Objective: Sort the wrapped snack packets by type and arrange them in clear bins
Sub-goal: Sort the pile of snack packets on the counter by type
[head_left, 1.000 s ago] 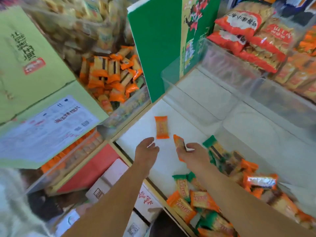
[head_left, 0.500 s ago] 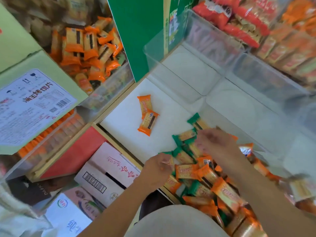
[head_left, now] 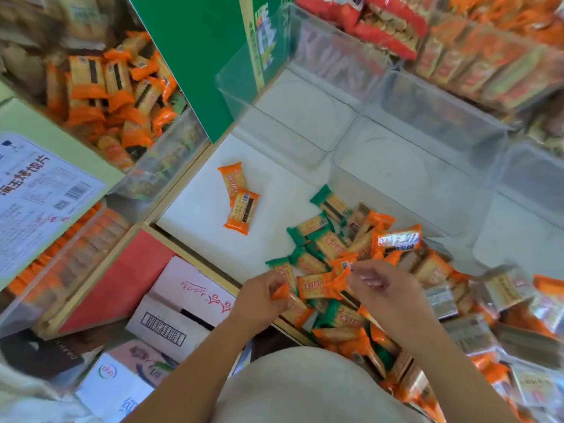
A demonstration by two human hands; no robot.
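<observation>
A heap of orange and green wrapped snack packets (head_left: 345, 248) covers the near right of a white shelf surface (head_left: 198, 209). Two orange packets (head_left: 239, 198) lie apart from the heap, overlapping each other, near the shelf's middle left. My left hand (head_left: 259, 297) grips the end of an orange packet (head_left: 282, 293) at the heap's near edge. My right hand (head_left: 381, 288) pinches the corner of another orange packet (head_left: 338, 280) lying on the heap. Clear bins (head_left: 305, 96) stand behind the heap with bare bottoms.
A green carton (head_left: 189, 56) stands upright at the back. A clear bin of orange packets (head_left: 116, 87) sits to the left. More filled bins and red bags (head_left: 381, 22) line the back right. Cardboard boxes (head_left: 180, 306) lie below the shelf edge.
A second orange packet now lies on the first one on the shelf. Both hands have come back to the heap and each has taken hold of an orange packet.
</observation>
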